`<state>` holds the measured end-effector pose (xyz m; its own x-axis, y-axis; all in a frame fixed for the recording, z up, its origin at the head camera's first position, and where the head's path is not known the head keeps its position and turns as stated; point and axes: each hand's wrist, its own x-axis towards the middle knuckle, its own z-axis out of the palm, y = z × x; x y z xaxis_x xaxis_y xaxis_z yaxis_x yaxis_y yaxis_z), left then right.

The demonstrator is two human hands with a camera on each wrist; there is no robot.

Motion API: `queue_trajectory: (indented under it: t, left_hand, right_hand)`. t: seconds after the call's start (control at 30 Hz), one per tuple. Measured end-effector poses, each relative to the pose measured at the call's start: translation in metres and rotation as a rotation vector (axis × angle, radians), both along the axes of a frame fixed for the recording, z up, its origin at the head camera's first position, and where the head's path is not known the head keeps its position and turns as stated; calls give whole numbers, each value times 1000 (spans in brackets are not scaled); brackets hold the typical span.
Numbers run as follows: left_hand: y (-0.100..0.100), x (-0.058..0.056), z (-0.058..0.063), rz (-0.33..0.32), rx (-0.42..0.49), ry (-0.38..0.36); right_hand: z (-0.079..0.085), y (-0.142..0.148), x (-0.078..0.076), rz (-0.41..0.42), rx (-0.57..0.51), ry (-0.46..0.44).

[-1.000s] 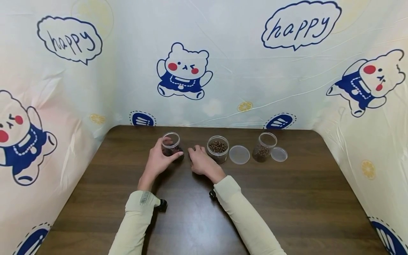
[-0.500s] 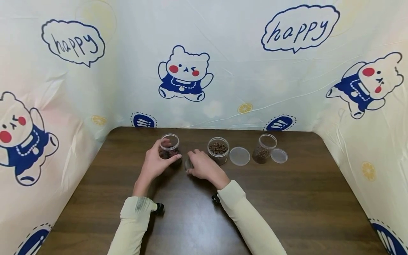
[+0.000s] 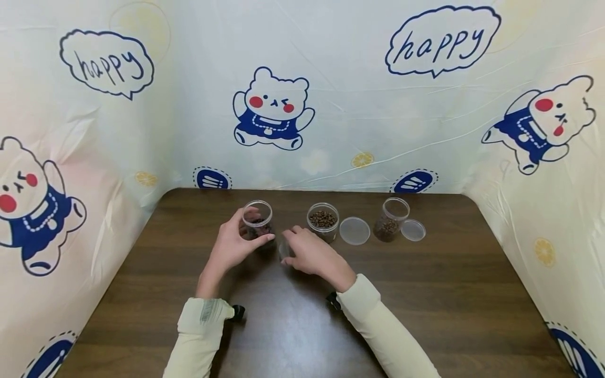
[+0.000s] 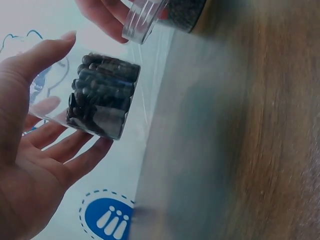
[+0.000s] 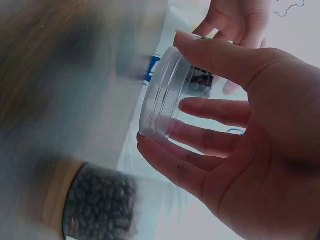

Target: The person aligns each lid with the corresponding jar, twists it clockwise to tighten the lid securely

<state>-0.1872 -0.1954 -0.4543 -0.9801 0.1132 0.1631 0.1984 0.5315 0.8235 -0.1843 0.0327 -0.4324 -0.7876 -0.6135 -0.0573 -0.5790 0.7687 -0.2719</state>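
My left hand (image 3: 230, 244) grips a clear jar (image 3: 258, 216) on the left part of the table, thumb on the near side and fingers behind. Dark rounded pieces (image 4: 102, 95) fill its lower part in the left wrist view. Just to the right, my right hand (image 3: 314, 252) holds a clear lid (image 3: 283, 251) by its edge, tilted up on its side. The right wrist view shows thumb and fingertips spread around the lid's ridged rim (image 5: 162, 95). Behind the right hand stands an uncovered jar of coffee beans (image 3: 323, 219).
A flat clear lid (image 3: 355, 231) lies right of the coffee bean jar. Farther right stands a taller uncovered jar (image 3: 390, 220) with brown beans low inside, and a smaller lid (image 3: 413, 230) beside it. A printed curtain (image 3: 331, 121) rises behind the table's far edge.
The lid, hidden by my right hand at first, now shows tilted up in its fingers. That hand has drawn slightly right and nearer me; my left hand and jar have shifted a little.
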Motion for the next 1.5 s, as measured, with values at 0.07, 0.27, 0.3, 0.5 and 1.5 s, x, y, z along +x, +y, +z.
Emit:
queue_trajectory:
  t: [0.07,0.27,0.3,0.5,1.5]
  left_hand:
    - [4,2,1,-22,-3,6]
    - [14,10,2,-59,-5,18]
    - [16,11,2,-65,-3,18]
    - [32,19,-7,-95,25,9]
    - [91,35,-33,-231,-19,-21]
  right_hand:
    - [2,5,5,6,9,6]
    - [2,20,17,17,35,4]
    - [0,23,19,14,38,3]
    - [-9,42,26,-13,33,27]
    - [-31,122,34,-225,-35,-52]
